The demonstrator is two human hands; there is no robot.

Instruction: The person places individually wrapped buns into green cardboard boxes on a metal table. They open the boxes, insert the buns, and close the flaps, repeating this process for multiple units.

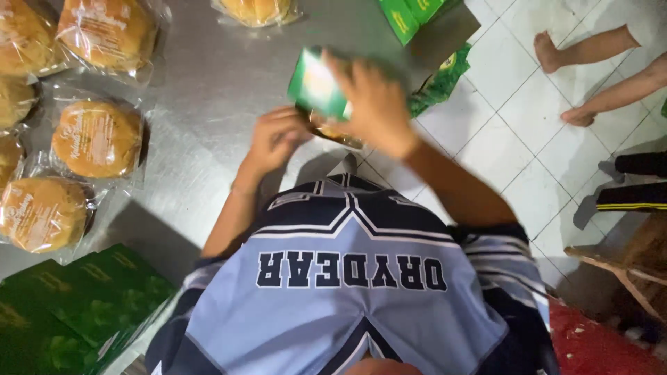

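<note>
- Right hand (375,97) gripping a green box (316,83), fingers wrapped over its top, held above the steel table (208,90) edge.
- Left hand (274,139) curled shut under the box, pinching a wrapped bun (337,132); blurry, so exact hold unclear.
- More bagged buns (97,139) at left; flat green cartons (76,305) stacked bottom-left.
- Someone else's bare feet (570,76) on tile floor, top-right.

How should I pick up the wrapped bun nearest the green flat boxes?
Probably by the wrapped bun's round sides, coming straight down from above. It lies flat on the metal table, dome up, so fingers fit around it; the loose clear wrap edge could slip.
</note>
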